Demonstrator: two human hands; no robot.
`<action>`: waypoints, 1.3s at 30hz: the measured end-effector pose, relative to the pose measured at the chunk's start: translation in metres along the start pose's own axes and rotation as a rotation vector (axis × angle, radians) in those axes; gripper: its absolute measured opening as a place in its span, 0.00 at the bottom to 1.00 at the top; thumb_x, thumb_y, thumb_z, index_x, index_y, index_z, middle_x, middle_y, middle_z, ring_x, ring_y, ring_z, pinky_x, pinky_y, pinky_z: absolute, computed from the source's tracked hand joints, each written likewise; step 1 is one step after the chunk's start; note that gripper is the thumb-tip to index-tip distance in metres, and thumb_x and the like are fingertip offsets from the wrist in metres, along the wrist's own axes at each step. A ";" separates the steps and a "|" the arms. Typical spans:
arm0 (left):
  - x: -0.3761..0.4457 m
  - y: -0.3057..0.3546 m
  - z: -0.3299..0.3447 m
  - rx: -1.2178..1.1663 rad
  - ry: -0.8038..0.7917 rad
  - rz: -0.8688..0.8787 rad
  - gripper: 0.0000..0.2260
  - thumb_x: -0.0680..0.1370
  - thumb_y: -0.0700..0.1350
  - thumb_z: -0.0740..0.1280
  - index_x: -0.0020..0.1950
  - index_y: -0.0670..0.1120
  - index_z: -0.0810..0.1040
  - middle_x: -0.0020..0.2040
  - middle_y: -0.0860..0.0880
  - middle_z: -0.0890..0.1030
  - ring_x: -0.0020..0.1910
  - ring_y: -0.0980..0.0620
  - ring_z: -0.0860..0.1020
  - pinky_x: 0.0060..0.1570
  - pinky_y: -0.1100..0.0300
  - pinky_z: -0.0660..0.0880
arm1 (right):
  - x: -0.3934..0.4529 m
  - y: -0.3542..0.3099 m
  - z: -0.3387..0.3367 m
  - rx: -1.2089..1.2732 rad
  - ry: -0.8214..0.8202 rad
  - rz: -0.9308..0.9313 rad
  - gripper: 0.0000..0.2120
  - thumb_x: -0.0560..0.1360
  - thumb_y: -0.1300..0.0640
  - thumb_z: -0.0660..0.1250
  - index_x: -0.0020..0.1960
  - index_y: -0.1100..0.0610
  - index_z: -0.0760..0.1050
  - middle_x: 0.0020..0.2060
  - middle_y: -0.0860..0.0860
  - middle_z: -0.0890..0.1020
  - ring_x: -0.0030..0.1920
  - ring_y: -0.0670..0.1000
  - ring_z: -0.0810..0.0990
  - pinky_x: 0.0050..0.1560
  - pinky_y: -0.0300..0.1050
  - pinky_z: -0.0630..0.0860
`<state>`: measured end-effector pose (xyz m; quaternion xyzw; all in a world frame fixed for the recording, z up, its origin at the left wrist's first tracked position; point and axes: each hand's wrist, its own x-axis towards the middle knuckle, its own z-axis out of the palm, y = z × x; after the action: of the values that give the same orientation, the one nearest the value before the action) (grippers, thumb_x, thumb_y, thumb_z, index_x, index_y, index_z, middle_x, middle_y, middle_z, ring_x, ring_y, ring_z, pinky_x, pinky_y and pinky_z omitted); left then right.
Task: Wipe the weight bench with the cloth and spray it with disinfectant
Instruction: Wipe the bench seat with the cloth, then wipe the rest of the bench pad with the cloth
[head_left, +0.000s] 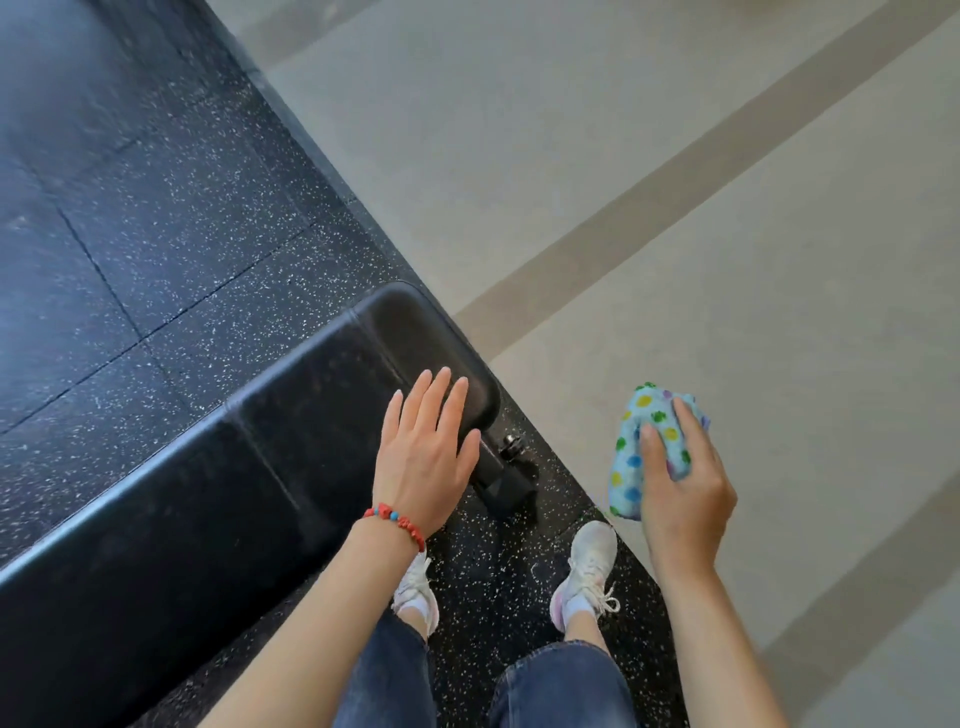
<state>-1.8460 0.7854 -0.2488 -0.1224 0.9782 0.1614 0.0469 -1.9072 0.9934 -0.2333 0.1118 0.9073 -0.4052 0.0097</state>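
Speckled rubber floor, glossy black bench; left hand flat, right fingers around polka-dot cloth.

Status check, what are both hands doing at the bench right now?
Left hand open, flat over bench end. Right hand holds bunched cloth, off the bench. No spray bottle in view.

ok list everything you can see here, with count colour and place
bench: 1, black, lower left, running to centre
cloth: 1, light blue with coloured dots, in right hand, off to the right of the bench
mat: 1, black speckled, under bench
floor: beige with darker stripes, right
bracelet: 1, red beads, left wrist
shoes: 2, white, on mat
jeans: blue, bottom
left hand: flat, open, over bench end
right hand: shut on cloth
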 end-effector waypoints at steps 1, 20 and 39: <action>0.004 0.019 -0.004 -0.015 0.015 -0.006 0.23 0.77 0.50 0.55 0.66 0.39 0.73 0.65 0.39 0.75 0.65 0.39 0.72 0.62 0.39 0.67 | 0.007 0.002 -0.017 0.009 0.001 -0.001 0.17 0.74 0.58 0.68 0.63 0.55 0.74 0.58 0.57 0.78 0.56 0.51 0.75 0.51 0.24 0.60; 0.061 0.246 -0.056 -0.002 0.057 0.108 0.23 0.75 0.50 0.55 0.63 0.38 0.75 0.63 0.38 0.76 0.62 0.38 0.74 0.58 0.38 0.71 | 0.117 0.011 -0.213 0.085 -0.005 -0.069 0.18 0.74 0.58 0.68 0.64 0.51 0.73 0.48 0.51 0.76 0.46 0.47 0.73 0.47 0.31 0.65; 0.273 0.183 -0.116 -0.086 0.156 0.008 0.22 0.75 0.51 0.56 0.63 0.39 0.73 0.61 0.38 0.77 0.59 0.37 0.76 0.53 0.38 0.74 | 0.322 -0.157 -0.106 0.115 -0.163 -0.224 0.19 0.74 0.58 0.68 0.64 0.51 0.72 0.45 0.47 0.73 0.44 0.45 0.72 0.44 0.21 0.64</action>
<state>-2.1623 0.8546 -0.1189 -0.1327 0.9714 0.1935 -0.0354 -2.2462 1.0329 -0.0812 -0.0228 0.8856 -0.4628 0.0318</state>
